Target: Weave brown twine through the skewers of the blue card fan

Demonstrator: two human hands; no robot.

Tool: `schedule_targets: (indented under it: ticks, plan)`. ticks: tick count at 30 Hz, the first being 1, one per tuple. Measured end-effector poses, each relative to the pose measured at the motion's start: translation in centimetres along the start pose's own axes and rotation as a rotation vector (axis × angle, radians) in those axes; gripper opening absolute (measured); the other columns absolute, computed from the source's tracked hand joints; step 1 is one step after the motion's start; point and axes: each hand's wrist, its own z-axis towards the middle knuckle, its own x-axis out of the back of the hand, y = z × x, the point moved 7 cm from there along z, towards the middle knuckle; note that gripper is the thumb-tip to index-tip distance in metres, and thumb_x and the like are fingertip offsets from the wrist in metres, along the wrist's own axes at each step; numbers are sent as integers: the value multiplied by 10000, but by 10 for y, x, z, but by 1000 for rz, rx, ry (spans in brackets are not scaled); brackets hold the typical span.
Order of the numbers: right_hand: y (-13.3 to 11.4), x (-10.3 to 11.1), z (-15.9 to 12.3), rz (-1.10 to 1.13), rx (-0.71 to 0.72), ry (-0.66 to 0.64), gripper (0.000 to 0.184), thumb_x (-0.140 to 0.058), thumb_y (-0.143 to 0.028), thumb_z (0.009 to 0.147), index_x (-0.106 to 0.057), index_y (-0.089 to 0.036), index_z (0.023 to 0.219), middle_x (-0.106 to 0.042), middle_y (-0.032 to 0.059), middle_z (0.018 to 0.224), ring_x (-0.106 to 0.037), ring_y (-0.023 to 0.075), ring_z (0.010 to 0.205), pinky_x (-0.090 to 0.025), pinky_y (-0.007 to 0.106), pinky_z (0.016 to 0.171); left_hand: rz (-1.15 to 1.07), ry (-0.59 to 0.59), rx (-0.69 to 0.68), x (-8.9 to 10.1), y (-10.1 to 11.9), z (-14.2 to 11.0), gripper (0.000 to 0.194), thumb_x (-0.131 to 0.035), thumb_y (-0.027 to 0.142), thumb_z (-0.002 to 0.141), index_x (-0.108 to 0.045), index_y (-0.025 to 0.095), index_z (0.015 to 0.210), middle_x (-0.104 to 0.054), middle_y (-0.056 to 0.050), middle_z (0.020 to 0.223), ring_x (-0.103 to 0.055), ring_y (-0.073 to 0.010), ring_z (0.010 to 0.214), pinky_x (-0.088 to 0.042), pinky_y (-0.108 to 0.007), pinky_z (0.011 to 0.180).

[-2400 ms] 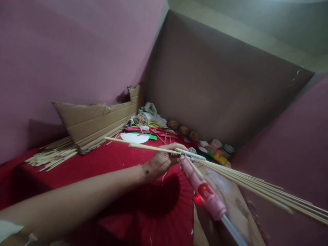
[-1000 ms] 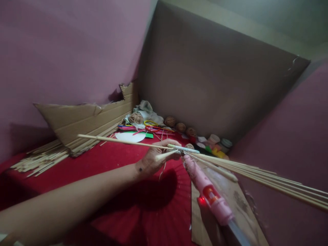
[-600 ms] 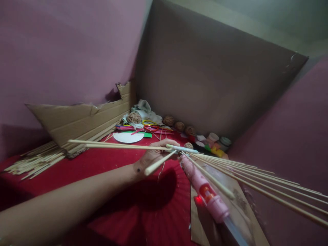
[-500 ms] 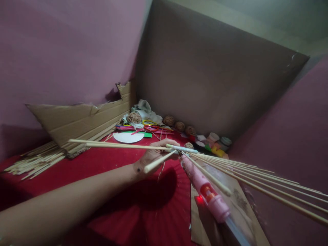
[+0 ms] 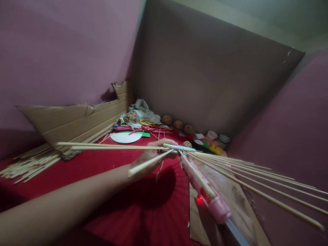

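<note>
Pale piece (image 5: 189, 149), seen edge-on and small, sits in the left hand (image 5: 147, 156), whose fingers are closed around its far side, above a red cloth (image 5: 153, 212). Thin wooden sticks (image 5: 151, 161) radiate from the pale piece on both sides and toward the camera. The nozzle of a pink glue gun (image 5: 219, 209) is just below the pale piece; whether they touch, I cannot tell. The right hand (image 5: 216, 230), dim and mostly hidden, holds the gun from underneath, nearer the camera than the pale piece. One stick crosses in front of the gun. Beyond the pale piece lie a white disc (image 5: 125, 137) and twine balls (image 5: 167, 119). Well to its left, a folded cardboard sheet (image 5: 77, 123) stands by a pile of loose sticks (image 5: 33, 162).
</note>
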Motion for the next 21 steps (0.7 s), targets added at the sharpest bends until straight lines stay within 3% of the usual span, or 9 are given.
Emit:
schedule_targets:
  ticks: [5, 9, 14, 21]
  plan:
    - [6, -2, -7, -32, 12, 34, 311, -505, -331, 882, -535, -225, 1173, -580, 78, 1152, -593, 197, 962, -518, 393, 804, 39, 14, 3, 7, -12, 3, 286, -750, 266, 630, -630, 152, 864, -678, -39, 821, -638, -181, 782, -514, -314, 747]
    - [29, -27, -3, -57, 30, 55, 441, -502, -291, 864, -460, -350, 1299, -680, 4, 979, -646, 224, 952, -584, 322, 708, 63, 11, 0, 8, -13, 3, 283, -753, 256, 626, -639, 154, 864, -675, -44, 845, -634, -190, 804, -523, -316, 743]
    - [53, -51, -6, -70, 65, 61, 493, -478, -258, 871, -396, -319, 1353, -685, 6, 1008, -662, 208, 938, -597, 286, 703, -3, 25, 25, 5, -11, 3, 239, -751, 214, 628, -646, 157, 836, -674, -16, 815, -635, -177, 797, -521, -303, 760]
    - [35, -29, -15, -36, -7, 37, 399, -448, -285, 891, -465, -291, 1290, -658, 44, 1025, -639, 219, 962, -578, 354, 767, -36, 58, 76, 2, -8, 1, 201, -749, 167, 630, -646, 162, 802, -678, 5, 771, -633, -160, 764, -508, -285, 756]
